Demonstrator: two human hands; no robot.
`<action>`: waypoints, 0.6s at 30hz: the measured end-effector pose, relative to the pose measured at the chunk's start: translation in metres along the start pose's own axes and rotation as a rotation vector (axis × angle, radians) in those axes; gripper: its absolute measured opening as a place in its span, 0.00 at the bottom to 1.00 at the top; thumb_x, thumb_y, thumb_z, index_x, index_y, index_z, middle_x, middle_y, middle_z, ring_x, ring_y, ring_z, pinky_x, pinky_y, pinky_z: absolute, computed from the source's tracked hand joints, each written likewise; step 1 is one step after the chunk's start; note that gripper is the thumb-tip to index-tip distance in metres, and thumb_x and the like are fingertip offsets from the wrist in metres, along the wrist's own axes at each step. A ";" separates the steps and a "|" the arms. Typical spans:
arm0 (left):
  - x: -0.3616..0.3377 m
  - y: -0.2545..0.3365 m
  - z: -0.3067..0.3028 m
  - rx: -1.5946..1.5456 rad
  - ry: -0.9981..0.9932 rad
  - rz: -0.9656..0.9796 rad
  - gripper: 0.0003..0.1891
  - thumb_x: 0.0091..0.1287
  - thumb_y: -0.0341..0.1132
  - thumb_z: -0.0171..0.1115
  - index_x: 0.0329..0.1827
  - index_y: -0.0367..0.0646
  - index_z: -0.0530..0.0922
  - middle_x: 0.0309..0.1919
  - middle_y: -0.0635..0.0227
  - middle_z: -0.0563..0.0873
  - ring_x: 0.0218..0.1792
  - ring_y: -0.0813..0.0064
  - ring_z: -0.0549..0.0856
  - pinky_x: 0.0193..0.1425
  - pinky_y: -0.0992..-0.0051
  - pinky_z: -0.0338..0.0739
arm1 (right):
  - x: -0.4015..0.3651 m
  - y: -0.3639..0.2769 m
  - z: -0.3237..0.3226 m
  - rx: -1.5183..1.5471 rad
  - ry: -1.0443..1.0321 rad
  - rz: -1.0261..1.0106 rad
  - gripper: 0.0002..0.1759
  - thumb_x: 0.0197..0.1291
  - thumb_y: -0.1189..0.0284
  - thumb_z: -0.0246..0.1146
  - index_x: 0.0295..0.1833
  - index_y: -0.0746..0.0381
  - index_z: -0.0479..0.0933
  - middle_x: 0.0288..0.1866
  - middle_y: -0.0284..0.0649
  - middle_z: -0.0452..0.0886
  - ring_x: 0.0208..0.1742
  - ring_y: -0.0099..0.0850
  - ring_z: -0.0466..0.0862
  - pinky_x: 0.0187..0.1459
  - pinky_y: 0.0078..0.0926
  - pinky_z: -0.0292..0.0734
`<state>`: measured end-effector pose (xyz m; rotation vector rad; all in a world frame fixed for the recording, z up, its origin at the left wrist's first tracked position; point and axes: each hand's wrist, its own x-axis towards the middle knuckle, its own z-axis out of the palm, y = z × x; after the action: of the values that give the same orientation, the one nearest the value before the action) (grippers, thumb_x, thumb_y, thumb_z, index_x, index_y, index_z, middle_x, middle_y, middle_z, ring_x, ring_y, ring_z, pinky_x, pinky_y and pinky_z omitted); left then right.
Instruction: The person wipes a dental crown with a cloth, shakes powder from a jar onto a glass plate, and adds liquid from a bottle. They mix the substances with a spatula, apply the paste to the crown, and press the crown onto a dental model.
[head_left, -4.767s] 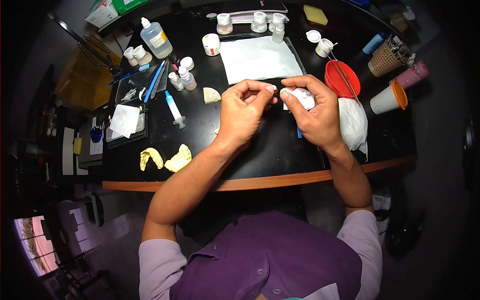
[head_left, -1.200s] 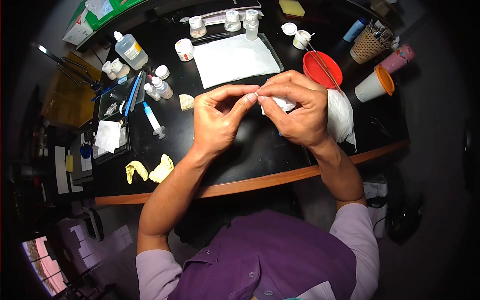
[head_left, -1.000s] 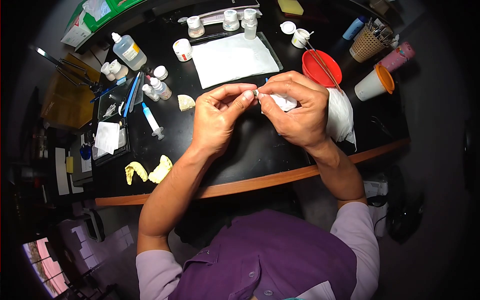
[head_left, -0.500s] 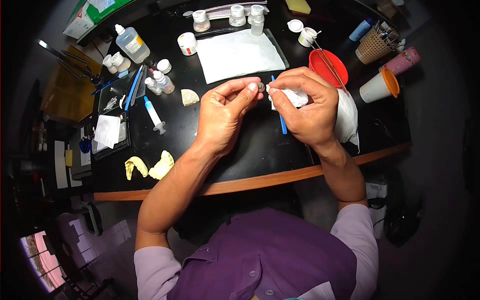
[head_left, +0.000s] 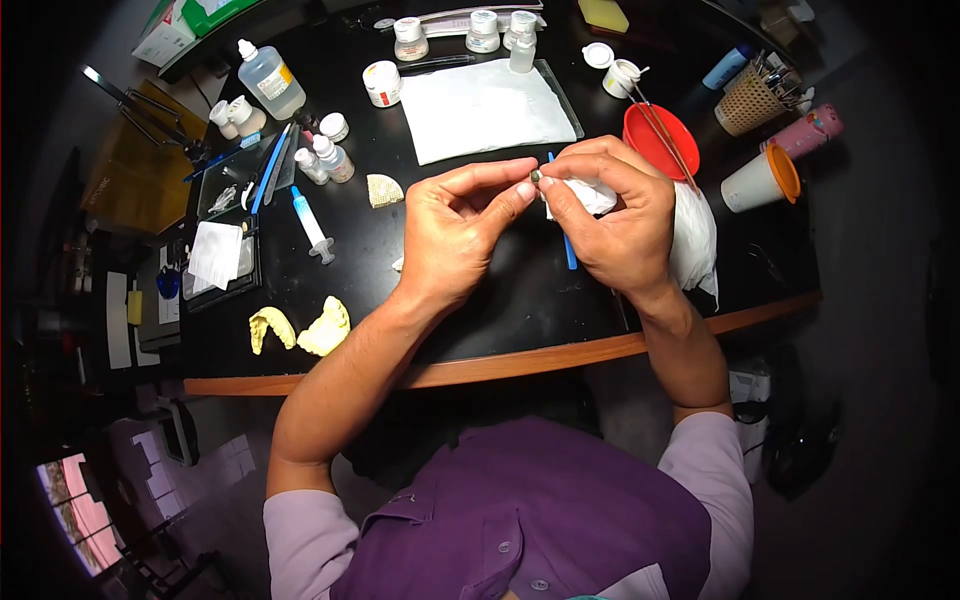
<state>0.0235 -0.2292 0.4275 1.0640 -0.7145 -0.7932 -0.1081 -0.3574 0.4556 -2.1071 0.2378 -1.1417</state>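
Note:
A small dark grey metal piece, likely a dental crown (head_left: 536, 176), sits at the meeting fingertips of both hands above the black table. My left hand (head_left: 450, 220) has its thumb and index finger closed at the left side of it. From the other side, my right hand (head_left: 620, 210) pinches it between thumb and index finger. Behind the right fingers lies a crumpled white tissue (head_left: 590, 197), partly hidden. A blue-handled tool (head_left: 570, 252) runs beneath the right hand, its middle covered.
Left of the hands are a blue syringe (head_left: 312, 228), a beige quarter-round block (head_left: 384, 190) and yellow dental casts (head_left: 325, 328). White paper (head_left: 485, 110) lies behind. To the right stand a red bowl (head_left: 645, 125) with brushes across it and a white cup (head_left: 752, 188).
My left hand has shifted slightly right, bringing the metal piece against the right fingertips. The two hands, apart before, now meet at it. The view has moved slightly.

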 end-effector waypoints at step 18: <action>0.004 -0.002 -0.001 -0.032 0.037 0.007 0.09 0.73 0.25 0.77 0.52 0.32 0.89 0.46 0.62 0.94 0.48 0.79 0.91 0.58 0.78 0.86 | 0.002 -0.002 -0.004 0.047 -0.087 0.033 0.05 0.59 0.84 0.74 0.41 0.68 0.89 0.41 0.43 0.90 0.43 0.30 0.91 0.46 0.25 0.84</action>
<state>0.0261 -0.2327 0.4260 1.0443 -0.6716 -0.7750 -0.1106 -0.3590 0.4598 -2.0984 0.2029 -1.0245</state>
